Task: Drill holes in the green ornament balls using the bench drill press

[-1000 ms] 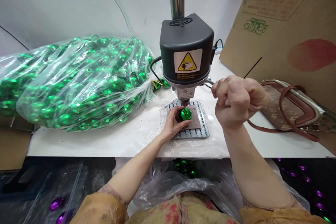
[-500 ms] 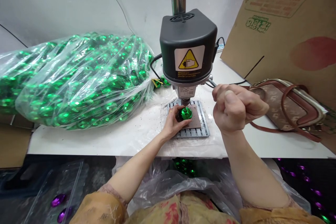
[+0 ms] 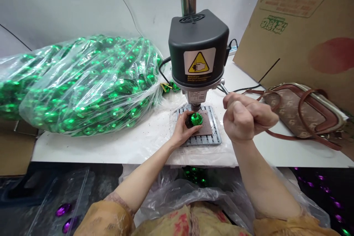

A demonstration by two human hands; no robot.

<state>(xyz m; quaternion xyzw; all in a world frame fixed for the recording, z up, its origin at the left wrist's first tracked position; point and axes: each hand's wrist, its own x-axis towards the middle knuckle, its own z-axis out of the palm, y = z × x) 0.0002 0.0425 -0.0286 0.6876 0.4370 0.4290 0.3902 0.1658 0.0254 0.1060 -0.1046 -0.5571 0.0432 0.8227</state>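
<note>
Right hand (image 3: 247, 116): clenched on lever (image 3: 225, 90), lower than one second ago | Left hand (image 3: 184, 128): grasping green ball (image 3: 197, 118) over brown pad (image 3: 206, 129), beneath drill chuck (image 3: 196, 107), position unchanged | Tabletop (image 3: 110, 151): carries slotted base plate (image 3: 216, 132) | Bag of green balls (image 3: 91, 88): left of drill head (image 3: 197, 37), unchanged.

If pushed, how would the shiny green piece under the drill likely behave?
The green piece would likely roll or pivot, given its rounded outline. Its glossy surface may make it somewhat slippery. The left hand, with thumb and finger around one side, would probably limit that movement.
</note>
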